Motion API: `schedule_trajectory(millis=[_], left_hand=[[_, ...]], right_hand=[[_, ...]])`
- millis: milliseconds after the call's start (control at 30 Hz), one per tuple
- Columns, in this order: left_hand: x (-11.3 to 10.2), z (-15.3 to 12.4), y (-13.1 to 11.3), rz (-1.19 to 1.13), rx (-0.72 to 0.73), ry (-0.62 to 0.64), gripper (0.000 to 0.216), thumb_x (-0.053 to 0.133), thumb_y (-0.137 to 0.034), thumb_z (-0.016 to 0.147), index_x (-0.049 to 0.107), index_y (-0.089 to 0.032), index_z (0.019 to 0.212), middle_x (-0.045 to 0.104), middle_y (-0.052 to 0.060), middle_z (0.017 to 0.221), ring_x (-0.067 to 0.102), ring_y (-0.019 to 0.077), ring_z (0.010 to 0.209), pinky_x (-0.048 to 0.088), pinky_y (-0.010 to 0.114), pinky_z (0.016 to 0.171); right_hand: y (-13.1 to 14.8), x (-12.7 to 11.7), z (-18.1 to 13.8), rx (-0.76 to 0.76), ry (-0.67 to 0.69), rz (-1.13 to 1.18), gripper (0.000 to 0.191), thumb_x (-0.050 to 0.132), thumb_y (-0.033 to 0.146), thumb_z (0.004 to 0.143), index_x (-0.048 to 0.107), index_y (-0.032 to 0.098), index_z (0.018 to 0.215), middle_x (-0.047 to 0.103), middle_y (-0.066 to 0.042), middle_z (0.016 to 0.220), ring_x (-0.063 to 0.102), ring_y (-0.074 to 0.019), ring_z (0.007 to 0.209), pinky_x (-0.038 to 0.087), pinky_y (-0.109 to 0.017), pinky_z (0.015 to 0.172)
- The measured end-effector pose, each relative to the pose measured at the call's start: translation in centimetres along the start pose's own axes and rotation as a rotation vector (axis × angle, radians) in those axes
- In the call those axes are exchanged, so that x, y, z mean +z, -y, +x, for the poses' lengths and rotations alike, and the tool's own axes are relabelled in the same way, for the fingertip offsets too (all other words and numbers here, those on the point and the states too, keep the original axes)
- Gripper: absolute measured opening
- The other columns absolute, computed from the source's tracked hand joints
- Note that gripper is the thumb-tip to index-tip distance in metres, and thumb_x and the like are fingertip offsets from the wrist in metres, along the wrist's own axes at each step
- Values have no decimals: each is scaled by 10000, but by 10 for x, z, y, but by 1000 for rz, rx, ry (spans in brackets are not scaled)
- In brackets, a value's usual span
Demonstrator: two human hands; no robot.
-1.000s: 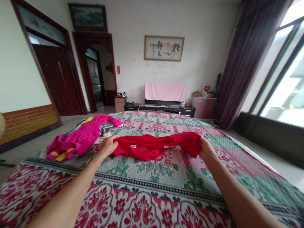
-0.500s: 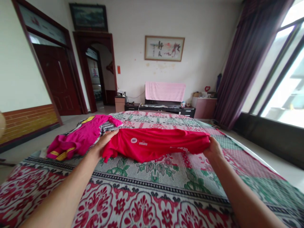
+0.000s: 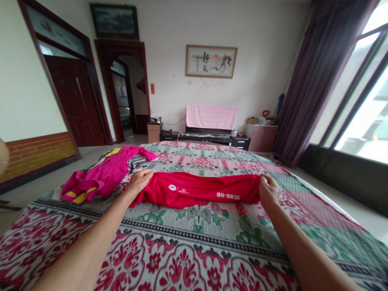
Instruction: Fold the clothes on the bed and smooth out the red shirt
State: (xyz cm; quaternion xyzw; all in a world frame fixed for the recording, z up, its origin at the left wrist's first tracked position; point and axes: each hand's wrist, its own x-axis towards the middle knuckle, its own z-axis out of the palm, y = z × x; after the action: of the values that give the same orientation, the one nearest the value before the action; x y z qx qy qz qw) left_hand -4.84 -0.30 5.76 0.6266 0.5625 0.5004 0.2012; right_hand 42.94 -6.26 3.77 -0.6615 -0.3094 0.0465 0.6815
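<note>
A red garment (image 3: 197, 190) with white print lies stretched flat across the patterned bedspread (image 3: 194, 242). My left hand (image 3: 140, 180) pinches its left end, fingers closed on the cloth. At the other end, my right hand (image 3: 268, 188) grips the fabric the same way. Both forearms reach forward over the bed.
A magenta garment with yellow trim (image 3: 103, 176) lies crumpled on the bed's far left, over a striped cloth (image 3: 136, 162). Beyond the bed stand a low dark cabinet (image 3: 206, 139) with a pink cloth over something, a pink chest (image 3: 262, 137), doors at left, curtains and windows at right.
Both hands lifted the red garment off the bed, spread it wider, then lowered it. It now lies flat and taut with its printed side showing.
</note>
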Motion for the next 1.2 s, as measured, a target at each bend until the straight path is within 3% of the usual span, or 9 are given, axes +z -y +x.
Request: schedule_trajectory(millis=[133,267,333,467,567,700,800,967,1200], left_hand=[[1,-4,-3,168,3,14,142,631,-328,616,734,-246,669,736,41,797,652,265,883,461,313,846],[3,-8,-4,146,4,83,129,699,-266,529,735,-243,651,732,40,777,659,258,845,475,317,831],[4,-9,-5,110,11,116,144,708,-235,501,733,-246,642,728,30,743,662,241,793,488,307,796],[4,-10,-8,142,35,128,55,687,-212,506,703,-246,546,701,18,633,653,230,704,487,297,736],[3,-10,-13,222,78,115,62,648,-256,570,708,-247,562,715,17,672,657,221,724,476,276,737],[1,-12,-23,336,168,17,222,542,-348,691,739,-250,722,741,10,852,654,210,869,471,263,805],[0,-13,-32,330,272,-58,305,476,-355,744,740,-216,810,733,35,936,654,202,904,472,271,841],[-1,-14,-41,255,342,-112,328,461,-368,771,733,-203,854,729,35,966,656,184,911,468,250,859],[0,-25,-44,239,353,206,318,477,-402,798,705,-184,753,711,2,737,625,160,725,435,217,647]], right_hand=[[0,-5,1,-70,-45,-97,369,474,260,687,649,134,987,585,-32,745,475,-156,617,427,-313,659],[10,-3,-8,-404,6,-254,316,453,220,698,636,167,949,594,-82,919,531,-230,870,400,-395,879],[19,5,-20,-585,139,-272,286,439,212,737,629,188,949,597,-89,978,534,-241,945,391,-395,910],[31,24,-53,-828,548,-398,261,484,251,794,620,224,1016,618,-77,1066,545,-240,994,385,-381,918],[27,32,-68,-830,675,-582,291,534,276,782,626,227,1054,622,-85,1103,550,-245,1008,383,-369,895],[18,32,-70,-798,785,-675,256,430,266,850,672,212,912,668,-60,902,601,-184,847,404,-276,771],[19,31,-69,-775,746,-622,294,385,285,873,667,203,884,683,-56,857,616,-174,782,403,-255,722],[29,33,-64,-546,508,-466,356,354,358,861,649,184,959,695,-73,809,622,-206,714,413,-285,665],[28,25,-37,-373,207,-254,436,359,412,802,666,140,950,684,-102,811,585,-215,724,431,-317,698]])
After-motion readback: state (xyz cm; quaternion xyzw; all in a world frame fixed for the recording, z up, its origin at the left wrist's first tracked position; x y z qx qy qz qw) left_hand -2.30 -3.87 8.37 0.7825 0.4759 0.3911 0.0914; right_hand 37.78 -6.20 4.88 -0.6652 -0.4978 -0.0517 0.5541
